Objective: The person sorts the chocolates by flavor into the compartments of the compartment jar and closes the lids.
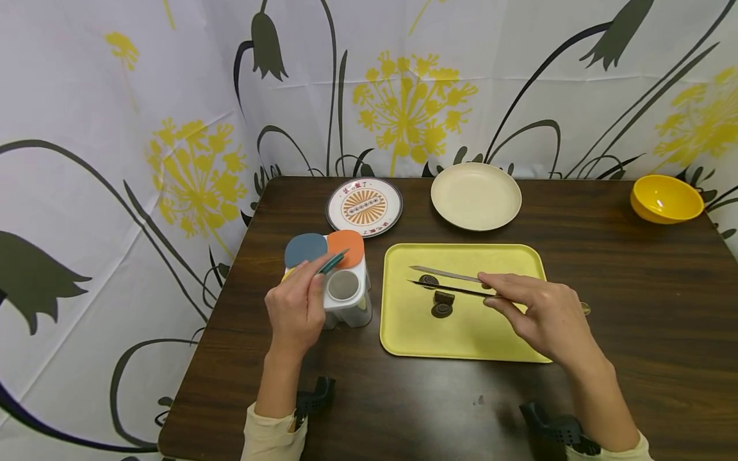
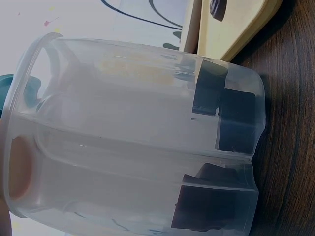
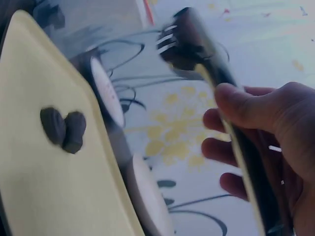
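Observation:
My left hand (image 1: 296, 307) pinches a teal lid (image 1: 334, 260), tilted up beside the uncovered round opening (image 1: 343, 285) of a four-part storage container (image 1: 360, 307). Through the clear wall in the left wrist view, dark chocolates (image 2: 236, 123) lie at the bottom. My right hand (image 1: 544, 310) grips metal tongs (image 1: 446, 274), their arms spread over the yellow tray (image 1: 490, 336). Nothing is between the tips. A swirled round chocolate (image 1: 428, 280), a blocky chocolate (image 1: 444, 298) and another round chocolate (image 1: 441, 311) sit below on the tray. In the right wrist view, the tongs (image 3: 246, 162) show toothed ends.
Blue (image 1: 305, 248) and orange (image 1: 346, 246) lids cover the container's far compartments. Behind stand a patterned plate (image 1: 392, 205) and a cream plate (image 1: 475, 198). A yellow bowl (image 1: 665, 200) is at the far right, before a floral cloth (image 1: 519, 83).

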`<state>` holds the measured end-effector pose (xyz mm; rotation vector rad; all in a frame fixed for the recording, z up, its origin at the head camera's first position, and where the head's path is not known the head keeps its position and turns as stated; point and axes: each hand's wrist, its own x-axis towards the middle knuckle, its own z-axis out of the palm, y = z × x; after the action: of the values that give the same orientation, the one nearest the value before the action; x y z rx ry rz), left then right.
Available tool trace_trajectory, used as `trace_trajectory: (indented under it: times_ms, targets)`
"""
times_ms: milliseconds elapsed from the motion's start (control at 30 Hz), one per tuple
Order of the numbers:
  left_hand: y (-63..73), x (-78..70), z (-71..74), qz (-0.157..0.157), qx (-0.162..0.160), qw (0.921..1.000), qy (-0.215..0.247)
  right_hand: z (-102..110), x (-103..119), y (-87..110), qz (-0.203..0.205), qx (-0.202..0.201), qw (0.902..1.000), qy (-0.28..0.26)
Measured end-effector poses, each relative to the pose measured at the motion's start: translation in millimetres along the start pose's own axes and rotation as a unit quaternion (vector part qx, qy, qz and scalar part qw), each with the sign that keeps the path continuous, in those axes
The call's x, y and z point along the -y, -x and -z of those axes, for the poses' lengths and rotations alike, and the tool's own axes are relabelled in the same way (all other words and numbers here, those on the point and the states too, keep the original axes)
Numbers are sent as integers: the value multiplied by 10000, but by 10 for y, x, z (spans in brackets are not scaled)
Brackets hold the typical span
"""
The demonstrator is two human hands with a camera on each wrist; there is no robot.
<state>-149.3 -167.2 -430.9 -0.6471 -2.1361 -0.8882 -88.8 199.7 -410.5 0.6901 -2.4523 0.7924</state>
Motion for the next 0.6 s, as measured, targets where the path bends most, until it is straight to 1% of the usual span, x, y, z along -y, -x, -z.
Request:
trace_trajectory:
  times_ms: [100,233,367,600]
  targets:
    - [-2,5,-13,-12,-20,10000,-13,12,-63,72,-407,514,9973,339]
    - [-3,3,-10,5,13,10000,-9,-28,-160,174,-872,1074,9883,641]
    - [-3,-3,-8,11,29,10000,-4,-102,-266,246,-1128,1323,9824,687]
    - [8,6,-3,-5,-5,9999,-122,-193,-358,292,-1373,1490,9773,614]
